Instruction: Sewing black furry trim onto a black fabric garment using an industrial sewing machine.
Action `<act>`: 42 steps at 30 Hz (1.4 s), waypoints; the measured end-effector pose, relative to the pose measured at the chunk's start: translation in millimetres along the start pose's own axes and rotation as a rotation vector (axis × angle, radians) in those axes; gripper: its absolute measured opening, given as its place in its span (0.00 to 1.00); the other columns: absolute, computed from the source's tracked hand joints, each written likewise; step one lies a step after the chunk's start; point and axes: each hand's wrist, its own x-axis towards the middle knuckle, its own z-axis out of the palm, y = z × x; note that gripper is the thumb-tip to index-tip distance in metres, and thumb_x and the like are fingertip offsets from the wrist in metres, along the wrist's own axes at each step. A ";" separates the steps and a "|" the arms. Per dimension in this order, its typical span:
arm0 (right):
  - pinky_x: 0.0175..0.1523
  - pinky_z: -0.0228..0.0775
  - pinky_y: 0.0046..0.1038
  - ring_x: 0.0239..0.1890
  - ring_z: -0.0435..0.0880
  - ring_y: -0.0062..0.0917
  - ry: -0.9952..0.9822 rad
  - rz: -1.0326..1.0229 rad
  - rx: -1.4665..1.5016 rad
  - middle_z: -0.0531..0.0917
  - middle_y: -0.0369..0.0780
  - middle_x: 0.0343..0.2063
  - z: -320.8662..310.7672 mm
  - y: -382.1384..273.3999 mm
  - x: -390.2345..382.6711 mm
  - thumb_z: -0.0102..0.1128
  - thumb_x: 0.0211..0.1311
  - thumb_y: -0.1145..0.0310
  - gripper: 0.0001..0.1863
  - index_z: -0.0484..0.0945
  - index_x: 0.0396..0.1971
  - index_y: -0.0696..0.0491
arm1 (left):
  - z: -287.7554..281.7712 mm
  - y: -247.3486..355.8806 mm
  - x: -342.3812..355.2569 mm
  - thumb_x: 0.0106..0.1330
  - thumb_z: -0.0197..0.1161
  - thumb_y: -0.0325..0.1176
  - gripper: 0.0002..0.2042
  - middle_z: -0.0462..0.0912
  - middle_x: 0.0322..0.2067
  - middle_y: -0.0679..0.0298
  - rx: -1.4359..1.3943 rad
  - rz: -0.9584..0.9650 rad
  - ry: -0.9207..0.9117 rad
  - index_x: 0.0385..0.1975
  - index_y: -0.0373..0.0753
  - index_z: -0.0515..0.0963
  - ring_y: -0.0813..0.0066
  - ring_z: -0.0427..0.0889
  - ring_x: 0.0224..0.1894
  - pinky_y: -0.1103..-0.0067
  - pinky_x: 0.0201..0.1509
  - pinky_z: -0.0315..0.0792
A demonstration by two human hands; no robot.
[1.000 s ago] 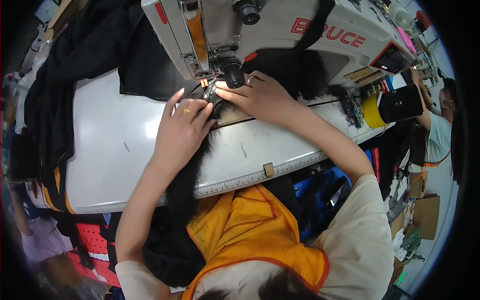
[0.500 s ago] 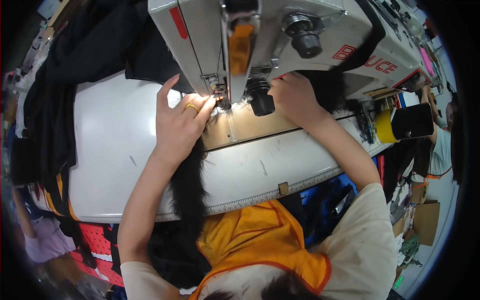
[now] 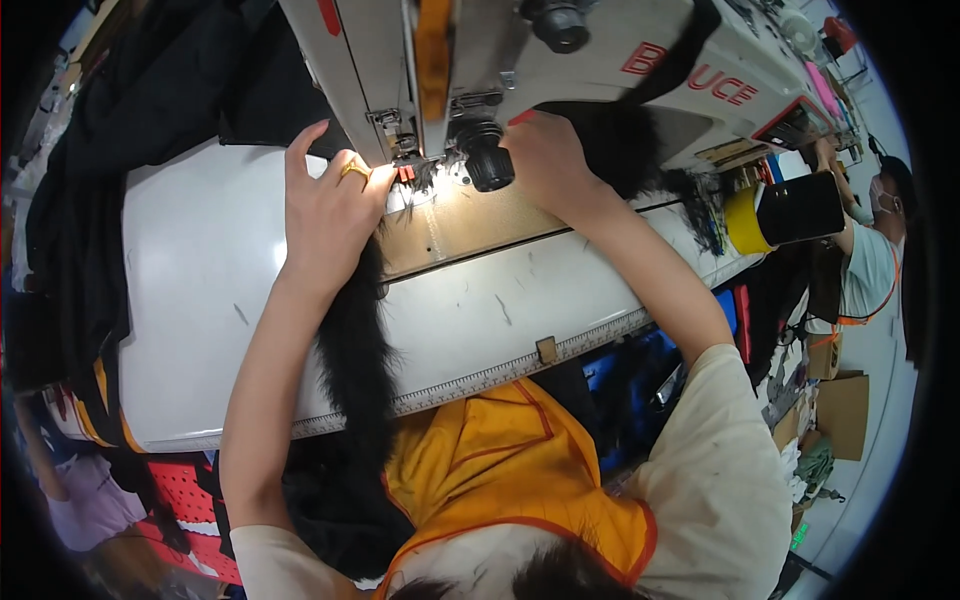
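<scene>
A white industrial sewing machine [image 3: 560,60] stands over a white table [image 3: 200,290]. A strip of black furry fabric [image 3: 355,350] runs from my lap up to the needle area [image 3: 405,170]. My left hand [image 3: 325,215], wearing a gold ring, presses the fur flat just left of the presser foot, fingers spread. My right hand [image 3: 545,160] rests on black fur behind the needle, under the machine arm, fingers curled on the fabric. A lit patch of the machine bed [image 3: 470,225] shows between both hands.
Black garments [image 3: 110,150] are heaped along the table's left and far side. A ruler strip [image 3: 500,375] lines the front edge. A yellow and black thread cone [image 3: 780,215] sits at right. Another person [image 3: 870,260] works beyond it. Red crates [image 3: 185,500] stand below left.
The view has tilted closer under the machine head. My right hand has moved back behind the needle with the fur, while my left hand stays pressing the strip beside the foot.
</scene>
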 end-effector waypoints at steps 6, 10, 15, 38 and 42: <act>0.34 0.69 0.32 0.28 0.77 0.32 0.131 -0.026 0.076 0.76 0.37 0.18 6.6 6.4 -6.6 0.56 0.37 0.73 0.01 0.74 0.13 0.52 | -2.8 1.5 -1.8 0.46 0.63 0.29 0.06 0.71 0.18 0.71 -0.036 0.070 -0.003 0.26 0.44 0.80 0.82 0.75 0.35 0.63 0.65 0.55; 0.36 0.69 0.31 0.29 0.77 0.31 0.166 -0.083 0.084 0.75 0.36 0.18 5.6 6.1 -5.1 0.54 0.39 0.74 0.01 0.74 0.16 0.51 | -3.9 -8.7 -0.8 0.49 0.63 0.31 0.06 0.75 0.22 0.70 -0.090 0.006 0.012 0.28 0.43 0.80 0.78 0.72 0.46 0.65 0.64 0.57; 0.42 0.70 0.30 0.39 0.76 0.24 0.119 -0.240 -0.051 0.78 0.30 0.35 -0.4 11.4 -23.9 0.52 0.47 0.68 0.06 0.75 0.27 0.47 | -20.8 -9.1 -5.7 0.50 0.63 0.28 0.04 0.76 0.27 0.68 -0.421 -0.081 -0.126 0.26 0.43 0.78 0.71 0.75 0.40 0.73 0.53 0.66; 0.39 0.75 0.21 0.41 0.78 0.23 -0.059 -0.155 0.182 0.78 0.32 0.43 1.4 -14.1 -14.9 0.54 0.50 0.71 0.19 0.73 0.46 0.48 | -17.2 -7.5 -19.3 0.48 0.65 0.26 0.10 0.75 0.32 0.69 -0.463 -0.054 -0.137 0.31 0.41 0.75 0.70 0.73 0.38 0.76 0.48 0.65; 0.39 0.75 0.20 0.39 0.80 0.23 -0.250 -0.162 0.097 0.78 0.33 0.42 -18.5 6.7 -8.8 0.54 0.49 0.75 0.21 0.73 0.46 0.48 | -14.1 -3.6 -12.3 0.45 0.65 0.24 0.12 0.75 0.31 0.68 -0.440 -0.072 -0.118 0.31 0.40 0.75 0.70 0.73 0.38 0.77 0.48 0.65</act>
